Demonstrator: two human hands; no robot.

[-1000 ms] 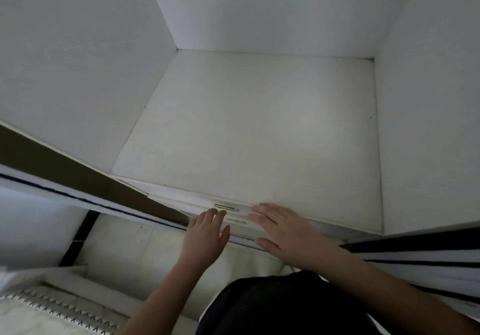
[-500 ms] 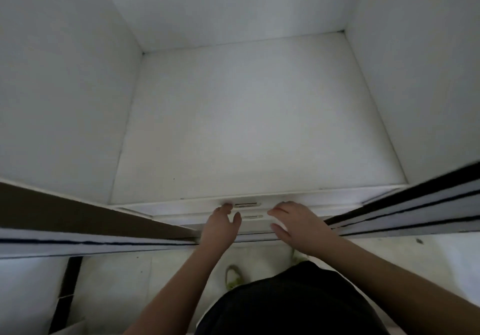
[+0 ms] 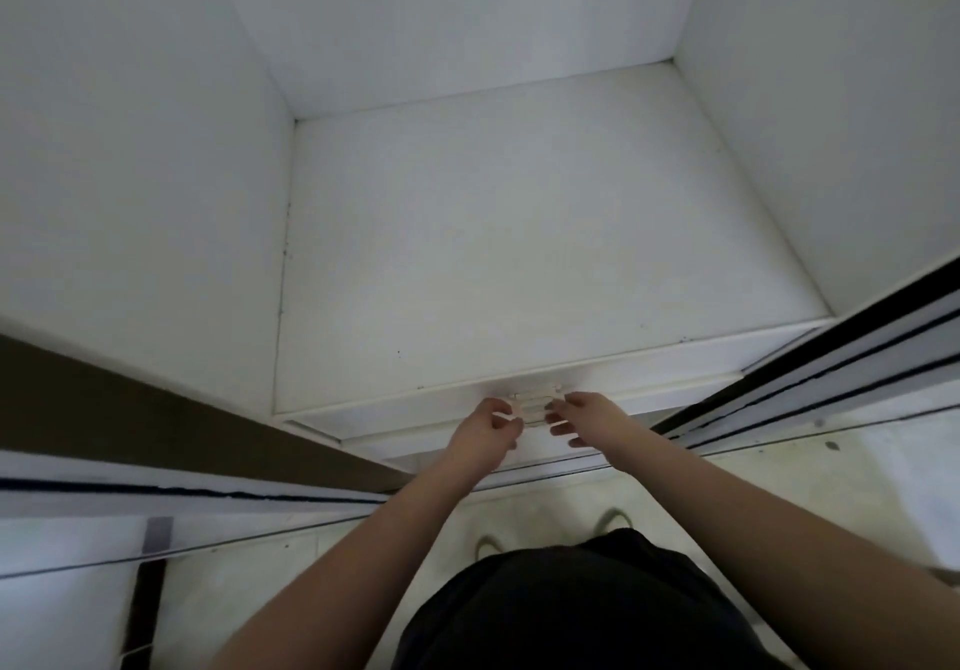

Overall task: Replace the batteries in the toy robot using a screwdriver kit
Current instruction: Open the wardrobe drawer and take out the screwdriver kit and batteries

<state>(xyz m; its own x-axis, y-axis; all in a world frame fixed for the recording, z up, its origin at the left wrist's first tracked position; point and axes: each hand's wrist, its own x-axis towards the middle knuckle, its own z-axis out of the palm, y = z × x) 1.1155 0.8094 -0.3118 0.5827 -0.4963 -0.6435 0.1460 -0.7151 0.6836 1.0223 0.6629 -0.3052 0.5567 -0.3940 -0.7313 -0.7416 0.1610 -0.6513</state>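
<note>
Your left hand (image 3: 480, 433) and right hand (image 3: 587, 417) both reach to the front of a white drawer (image 3: 415, 412) under the shelf (image 3: 519, 254) of an open white cabinet. Between your two hands sits a small pale handle (image 3: 535, 402), with more drawer handles stacked just below it. Your left fingers (image 3: 501, 417) are curled, their tips at the handle's left end; whether they actually pinch it you cannot tell, as the spot is small and blurred. Your right fingers (image 3: 558, 412) are loosely bent and spread, tips touching or just beside the handle's right end, holding nothing that shows. The toy robot, batteries and screwdriver kit do not appear anywhere. Beyond your fingers lies the bare shelf; below your wrists, pale floor (image 3: 545, 508) and sliding-door tracks (image 3: 779, 404) running off on both sides.
</note>
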